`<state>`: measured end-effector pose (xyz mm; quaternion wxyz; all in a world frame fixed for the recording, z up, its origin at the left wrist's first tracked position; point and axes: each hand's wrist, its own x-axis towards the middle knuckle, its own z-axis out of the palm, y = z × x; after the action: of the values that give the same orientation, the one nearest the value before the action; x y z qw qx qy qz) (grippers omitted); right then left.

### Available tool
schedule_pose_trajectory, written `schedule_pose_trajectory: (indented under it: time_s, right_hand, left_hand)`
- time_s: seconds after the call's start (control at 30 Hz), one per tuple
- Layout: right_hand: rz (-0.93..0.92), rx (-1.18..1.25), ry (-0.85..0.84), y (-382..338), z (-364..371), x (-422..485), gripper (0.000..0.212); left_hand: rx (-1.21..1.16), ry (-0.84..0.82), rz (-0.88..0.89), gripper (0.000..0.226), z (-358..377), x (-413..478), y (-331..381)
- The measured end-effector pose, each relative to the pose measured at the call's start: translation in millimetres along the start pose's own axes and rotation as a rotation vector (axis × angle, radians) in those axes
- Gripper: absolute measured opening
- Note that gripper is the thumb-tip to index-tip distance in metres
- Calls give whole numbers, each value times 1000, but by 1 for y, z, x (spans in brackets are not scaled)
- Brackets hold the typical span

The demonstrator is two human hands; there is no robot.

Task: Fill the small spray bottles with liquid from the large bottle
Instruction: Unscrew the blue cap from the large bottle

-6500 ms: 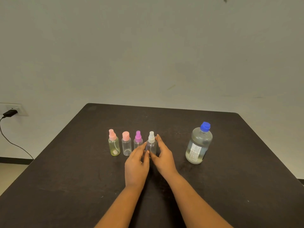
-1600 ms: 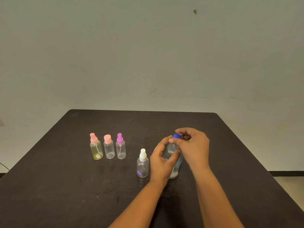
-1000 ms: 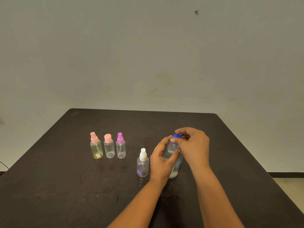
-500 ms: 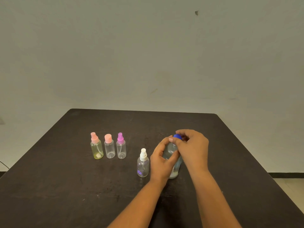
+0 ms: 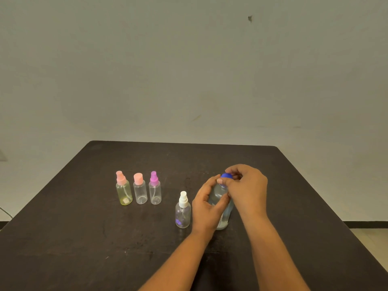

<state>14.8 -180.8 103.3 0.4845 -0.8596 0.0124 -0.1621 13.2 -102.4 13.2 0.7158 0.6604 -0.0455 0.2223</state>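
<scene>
table point(image 5: 84, 238): dark; large bottle point(image 5: 227, 215) stands upright on it.
left grip point(image 5: 206, 208): curled round large bottle's body.
right grip point(image 5: 247, 190): fingertips pinch blue cap point(image 5: 226, 176) atop large bottle.
white-topped spray bottle point(image 5: 183, 211): just left of large bottle.
three capped spray bottles point(image 5: 140, 191): row, farther left.

Bare room: table point(image 5: 84, 238), plain wall point(image 5: 168, 70)

Your worktop point(image 5: 84, 238) is a dark, brownish black, faintly mottled. Your large bottle point(image 5: 218, 196) is clear under its blue cap point(image 5: 226, 176). The yellow-tinted bottle point(image 5: 123, 194) has a pink sprayer. The salmon-capped bottle point(image 5: 140, 193) and the magenta-topped bottle point(image 5: 155, 193) are clear. So is the white-topped bottle point(image 5: 183, 213), which has a purple mark low down. The wall point(image 5: 189, 70) is pale grey.
</scene>
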Motion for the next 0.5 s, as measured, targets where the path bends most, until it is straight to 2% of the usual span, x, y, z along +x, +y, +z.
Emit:
schedule_pose_trajectory:
  time_s: [0.23, 0.33, 0.5]
  right_hand:
    - [-8, 17, -11, -3, -3, -1, 36]
    - [-31, -79, 47, -3, 2, -1, 28]
    - [-14, -81, 44, -2, 4, 1, 17]
  left_hand:
    - [-10, 7, -25, 45, 1, 0, -2]
    - [6, 10, -42, 52, 1, 0, -5]
    - [1, 8, -27, 46, 1, 1, -4]
